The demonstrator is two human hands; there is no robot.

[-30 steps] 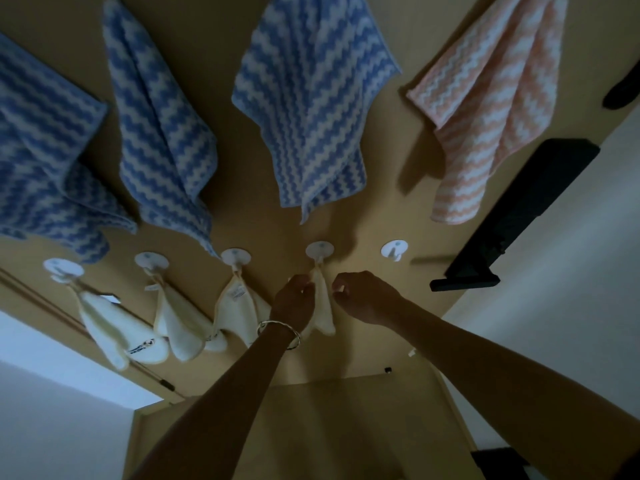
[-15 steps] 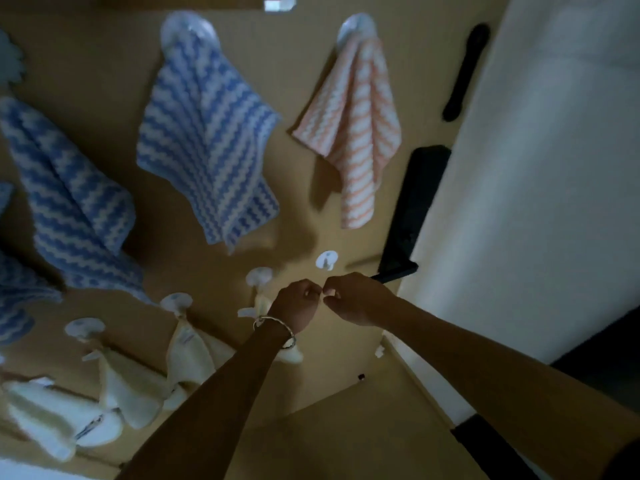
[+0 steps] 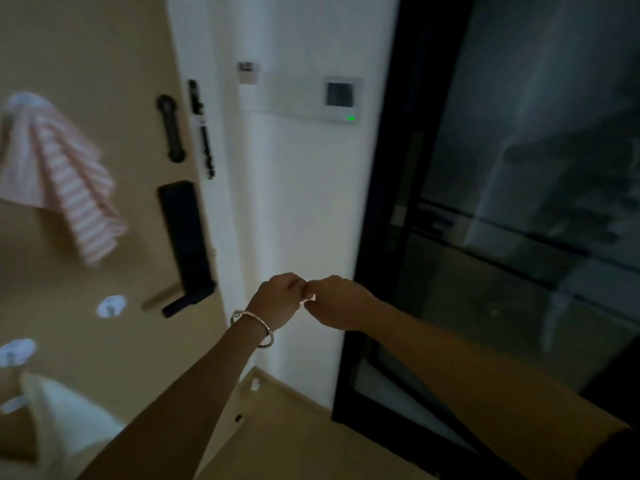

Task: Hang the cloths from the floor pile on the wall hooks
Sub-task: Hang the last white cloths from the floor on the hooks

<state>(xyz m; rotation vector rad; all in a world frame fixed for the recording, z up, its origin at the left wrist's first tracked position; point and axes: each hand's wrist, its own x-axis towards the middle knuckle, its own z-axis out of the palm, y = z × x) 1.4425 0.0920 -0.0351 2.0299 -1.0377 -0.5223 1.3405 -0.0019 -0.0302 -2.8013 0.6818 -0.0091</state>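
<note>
My left hand, with a silver bangle at the wrist, and my right hand meet knuckle to knuckle in front of a white wall strip. Both have curled fingers and I see nothing held in them. On the tan door at the left, a pink striped cloth hangs from a white hook. Below it a round white hook is bare. Further left another hook carries a white cloth. The floor pile is out of view.
A black door handle and lock plate sit on the door's right edge. A wall panel with a green light is on the white strip. Dark glass in a black frame fills the right side. Tan floor lies below.
The view has swung right, away from the blue cloths and the row of hooks. Both hands have left the white cloth on its hook and drawn together before the white wall.
</note>
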